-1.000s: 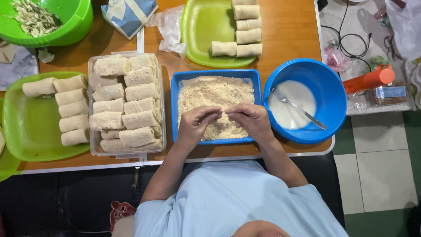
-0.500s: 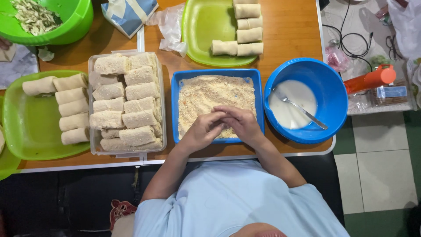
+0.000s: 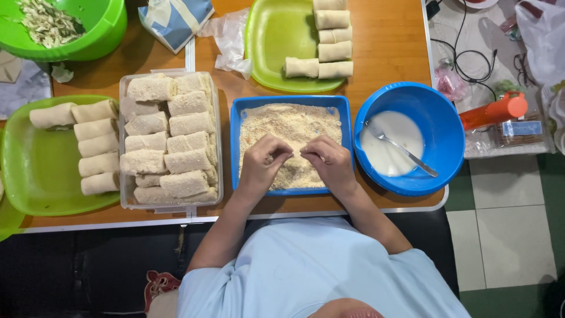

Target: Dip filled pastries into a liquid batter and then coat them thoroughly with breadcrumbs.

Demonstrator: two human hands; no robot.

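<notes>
Blue tray (image 3: 236,132) of breadcrumbs (image 3: 291,126), left hand (image 3: 263,162) and right hand (image 3: 326,162) curled, fingertips pinched together in crumbs

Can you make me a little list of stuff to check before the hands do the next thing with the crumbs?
1. Both hands over the crumbs: left hand and right hand sit in the blue tray. Ok.
2. Roll in the grip: hidden under the fingers. Cannot tell.
3. Crumbs left in tray: plenty. Ok.
4. Room in the clear box of coated rolls: nearly full. Not ok.
5. White liquid in the blue bowl, spoon resting inside. Ok.
6. Plain rolls waiting on the green plate. Ok.
</notes>
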